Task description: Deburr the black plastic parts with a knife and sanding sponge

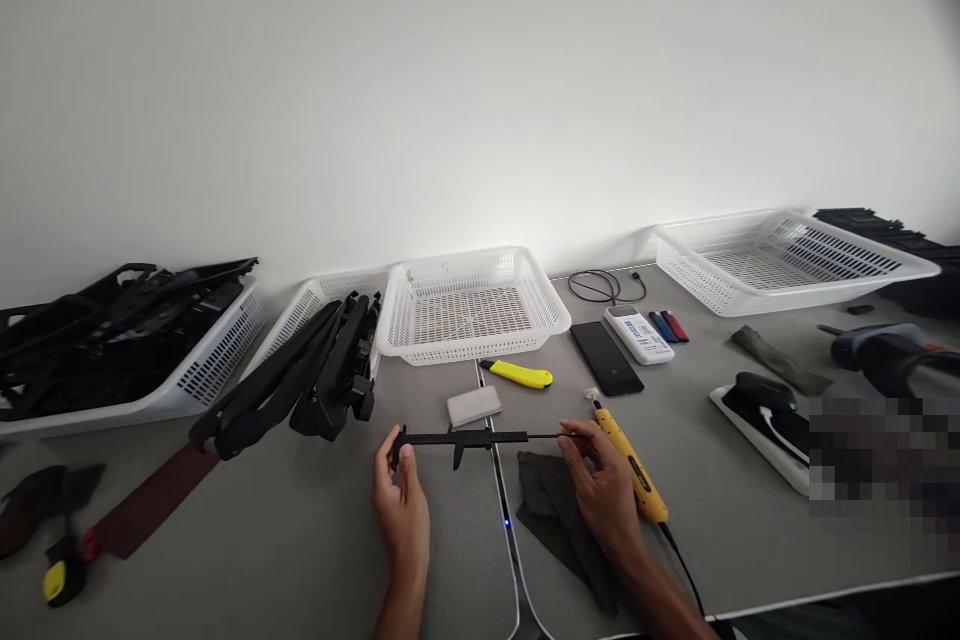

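Left hand [400, 505] is pinching the left end of a thin black plastic strip [469, 438], fingers closed on it. Right hand [600, 495] is gripping the strip's right end, also closed. Strip is being held level just above the bench [300, 530], in front of a white basket [469, 305]. Yellow tool [631, 465] is lying just beside the right hand; dark cloth [547, 505] is lying beneath it.

Matt black plastic strip [465, 438]; white perforated plastic basket [471, 306]; dull grey cloth [551, 510].
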`<state>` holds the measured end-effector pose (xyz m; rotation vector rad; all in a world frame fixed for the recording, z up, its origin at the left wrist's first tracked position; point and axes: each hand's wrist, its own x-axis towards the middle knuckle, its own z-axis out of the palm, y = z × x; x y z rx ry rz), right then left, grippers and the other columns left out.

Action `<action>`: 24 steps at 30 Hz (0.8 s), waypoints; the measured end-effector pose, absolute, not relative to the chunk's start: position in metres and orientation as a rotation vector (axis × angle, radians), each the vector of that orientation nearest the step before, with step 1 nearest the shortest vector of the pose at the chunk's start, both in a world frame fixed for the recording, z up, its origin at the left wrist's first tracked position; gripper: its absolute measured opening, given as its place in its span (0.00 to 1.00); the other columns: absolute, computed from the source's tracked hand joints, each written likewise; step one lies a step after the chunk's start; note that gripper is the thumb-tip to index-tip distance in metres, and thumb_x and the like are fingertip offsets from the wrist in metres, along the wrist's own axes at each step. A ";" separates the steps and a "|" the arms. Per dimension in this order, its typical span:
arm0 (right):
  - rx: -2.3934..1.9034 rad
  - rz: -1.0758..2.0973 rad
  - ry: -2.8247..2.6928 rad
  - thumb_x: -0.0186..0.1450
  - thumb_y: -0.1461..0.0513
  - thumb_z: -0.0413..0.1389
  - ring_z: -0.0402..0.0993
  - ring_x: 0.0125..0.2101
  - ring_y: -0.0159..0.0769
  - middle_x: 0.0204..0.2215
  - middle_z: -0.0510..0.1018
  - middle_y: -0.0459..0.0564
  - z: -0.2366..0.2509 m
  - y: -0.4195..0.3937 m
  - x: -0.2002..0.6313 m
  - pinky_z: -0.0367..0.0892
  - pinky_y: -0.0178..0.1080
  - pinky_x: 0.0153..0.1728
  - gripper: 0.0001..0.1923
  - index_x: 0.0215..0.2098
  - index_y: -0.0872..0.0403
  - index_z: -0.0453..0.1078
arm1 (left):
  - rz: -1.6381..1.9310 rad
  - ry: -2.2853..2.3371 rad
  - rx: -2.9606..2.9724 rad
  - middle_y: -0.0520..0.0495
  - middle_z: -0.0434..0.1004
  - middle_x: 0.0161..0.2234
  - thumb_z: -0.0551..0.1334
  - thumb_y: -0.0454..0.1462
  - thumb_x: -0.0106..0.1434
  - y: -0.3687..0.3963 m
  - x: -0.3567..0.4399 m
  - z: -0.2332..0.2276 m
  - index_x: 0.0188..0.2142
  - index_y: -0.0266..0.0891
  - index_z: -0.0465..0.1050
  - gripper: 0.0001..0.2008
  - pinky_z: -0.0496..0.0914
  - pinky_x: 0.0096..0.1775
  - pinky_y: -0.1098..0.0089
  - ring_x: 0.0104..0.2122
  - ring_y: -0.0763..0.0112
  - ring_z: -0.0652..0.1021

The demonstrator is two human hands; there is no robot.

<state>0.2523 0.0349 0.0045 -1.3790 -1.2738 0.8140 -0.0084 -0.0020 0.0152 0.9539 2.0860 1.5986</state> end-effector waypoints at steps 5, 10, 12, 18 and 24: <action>-1.396 0.864 -1.240 0.68 0.41 0.60 0.79 0.39 0.47 0.41 0.83 0.56 0.004 0.035 0.252 0.76 0.45 0.39 0.24 0.46 0.52 0.78 | 1.552 2.016 0.926 0.34 0.83 0.53 0.58 0.63 0.68 -0.005 -0.008 0.012 0.56 0.40 0.78 0.34 0.76 0.53 0.55 0.54 0.47 0.81; -1.367 0.962 -1.242 0.65 0.39 0.62 0.80 0.38 0.47 0.39 0.83 0.56 0.003 0.035 0.252 0.77 0.45 0.39 0.27 0.45 0.53 0.78 | 1.453 1.935 1.003 0.34 0.84 0.52 0.55 0.63 0.70 -0.006 -0.003 0.011 0.61 0.39 0.77 0.36 0.78 0.44 0.59 0.48 0.49 0.84; -1.369 0.990 -1.219 0.64 0.39 0.64 0.80 0.39 0.48 0.40 0.83 0.57 0.003 0.036 0.253 0.77 0.45 0.39 0.27 0.45 0.53 0.78 | 1.418 1.908 1.017 0.36 0.86 0.44 0.55 0.64 0.69 -0.007 -0.002 0.012 0.62 0.39 0.77 0.38 0.76 0.32 0.64 0.34 0.56 0.83; -1.360 1.008 -1.186 0.64 0.41 0.65 0.80 0.36 0.46 0.36 0.82 0.54 0.005 0.037 0.255 0.76 0.44 0.38 0.27 0.46 0.53 0.77 | 1.437 1.869 1.009 0.49 0.76 0.28 0.53 0.61 0.72 -0.009 -0.001 0.018 0.69 0.42 0.69 0.37 0.67 0.24 0.69 0.23 0.66 0.74; -1.326 1.107 -1.190 0.60 0.40 0.68 0.79 0.36 0.46 0.34 0.82 0.53 0.011 0.037 0.259 0.76 0.44 0.38 0.28 0.45 0.53 0.78 | 1.417 1.850 1.074 0.38 0.84 0.45 0.57 0.59 0.71 -0.010 -0.001 0.014 0.67 0.41 0.71 0.35 0.78 0.44 0.60 0.47 0.51 0.84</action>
